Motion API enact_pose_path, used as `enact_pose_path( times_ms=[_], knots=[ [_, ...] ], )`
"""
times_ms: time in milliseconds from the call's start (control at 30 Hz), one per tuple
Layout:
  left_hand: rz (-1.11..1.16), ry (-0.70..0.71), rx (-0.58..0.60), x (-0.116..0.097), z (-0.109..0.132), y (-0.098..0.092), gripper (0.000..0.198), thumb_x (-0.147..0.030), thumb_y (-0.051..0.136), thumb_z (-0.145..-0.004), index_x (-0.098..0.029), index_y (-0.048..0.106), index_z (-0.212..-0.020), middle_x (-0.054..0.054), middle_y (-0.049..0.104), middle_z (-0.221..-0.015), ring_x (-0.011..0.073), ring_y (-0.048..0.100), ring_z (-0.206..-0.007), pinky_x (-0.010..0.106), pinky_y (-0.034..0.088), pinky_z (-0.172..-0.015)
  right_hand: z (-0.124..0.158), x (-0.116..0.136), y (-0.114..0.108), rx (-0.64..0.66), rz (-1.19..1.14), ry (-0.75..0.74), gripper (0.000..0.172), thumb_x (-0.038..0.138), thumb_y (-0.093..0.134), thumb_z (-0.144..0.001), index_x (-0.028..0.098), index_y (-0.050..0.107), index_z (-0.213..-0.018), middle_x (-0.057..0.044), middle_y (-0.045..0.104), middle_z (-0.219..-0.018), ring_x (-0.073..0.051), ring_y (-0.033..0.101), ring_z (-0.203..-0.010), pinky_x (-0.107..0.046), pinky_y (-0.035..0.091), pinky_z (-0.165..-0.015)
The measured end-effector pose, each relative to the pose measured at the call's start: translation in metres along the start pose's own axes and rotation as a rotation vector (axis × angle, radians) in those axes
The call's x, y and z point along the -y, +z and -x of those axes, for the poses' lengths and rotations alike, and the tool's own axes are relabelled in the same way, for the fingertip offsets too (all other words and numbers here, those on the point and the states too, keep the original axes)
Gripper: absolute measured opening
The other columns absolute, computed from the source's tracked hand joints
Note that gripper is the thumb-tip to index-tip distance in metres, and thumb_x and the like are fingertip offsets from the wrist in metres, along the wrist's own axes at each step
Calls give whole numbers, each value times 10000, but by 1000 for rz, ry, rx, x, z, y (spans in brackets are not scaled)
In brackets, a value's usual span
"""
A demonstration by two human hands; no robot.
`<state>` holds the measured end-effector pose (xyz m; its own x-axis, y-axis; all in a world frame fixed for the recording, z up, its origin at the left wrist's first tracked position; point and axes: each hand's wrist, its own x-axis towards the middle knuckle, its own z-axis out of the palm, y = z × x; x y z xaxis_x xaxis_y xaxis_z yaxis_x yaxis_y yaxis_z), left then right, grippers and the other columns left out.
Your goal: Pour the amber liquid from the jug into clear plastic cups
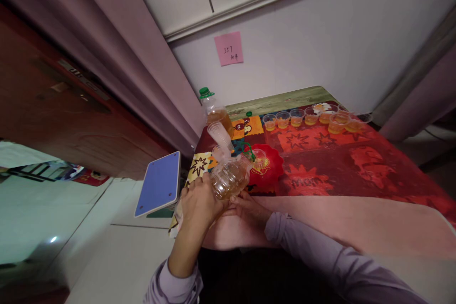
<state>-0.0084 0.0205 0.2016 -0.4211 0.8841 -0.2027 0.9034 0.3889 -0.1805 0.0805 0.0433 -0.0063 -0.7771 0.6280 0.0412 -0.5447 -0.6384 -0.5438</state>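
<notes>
A clear plastic bottle (230,178) of amber liquid is tilted, its neck pointing up and right over a red scalloped plate (274,175). My left hand (201,199) is wrapped around the bottle's base end. From below, my right hand (249,206) supports its side, fingers curled against it. A clear plastic cup (261,159) stands on the plate at the bottle's mouth; how much liquid is in it I cannot tell. The green strap (250,150) hangs by the bottle's neck. Just behind the bottle lies a stack of clear cups (219,135).
A second bottle (216,115) with a green cap stands at the back left, and a loose green cap (249,113) lies near it. Several cups of amber liquid (297,118) line the table's back right. A blue stool (159,183) stands left of the table (320,166).
</notes>
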Motion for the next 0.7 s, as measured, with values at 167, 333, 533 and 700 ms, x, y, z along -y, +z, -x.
enact_pose_path(
  times_ms=[167,333,533,700],
  knots=[
    [1,5,-14,1,-1,2,704,-549,807,-844,-136,579,-1367,225,727,-1394,418,690,-1326,520,501,-1101,1,3,2,10,-9,3,694,515,915,-852,260,596,-1413,-139,736,-1429,-324,720,-1320,-606,535,-1163],
    [9,12,-31,3,-1,5,697,-548,823,-831,-126,602,-1339,232,731,-1369,421,700,-1309,519,509,-1094,1,3,1,5,-35,4,667,493,927,-852,266,604,-1390,-126,747,-1415,-313,718,-1317,-603,538,-1158],
    [6,11,-27,3,-3,6,724,-557,830,-830,-139,594,-1371,234,719,-1401,420,695,-1330,514,505,-1097,0,-1,-1,8,-56,1,670,466,929,-851,267,597,-1399,-133,735,-1431,-325,728,-1305,-612,560,-1127],
    [-2,6,-26,2,-2,5,730,-550,823,-839,-128,581,-1384,233,719,-1402,418,693,-1329,512,503,-1096,1,1,0,2,-51,0,632,456,917,-867,264,600,-1379,-132,731,-1433,-316,748,-1266,-603,570,-1116]
  ],
)
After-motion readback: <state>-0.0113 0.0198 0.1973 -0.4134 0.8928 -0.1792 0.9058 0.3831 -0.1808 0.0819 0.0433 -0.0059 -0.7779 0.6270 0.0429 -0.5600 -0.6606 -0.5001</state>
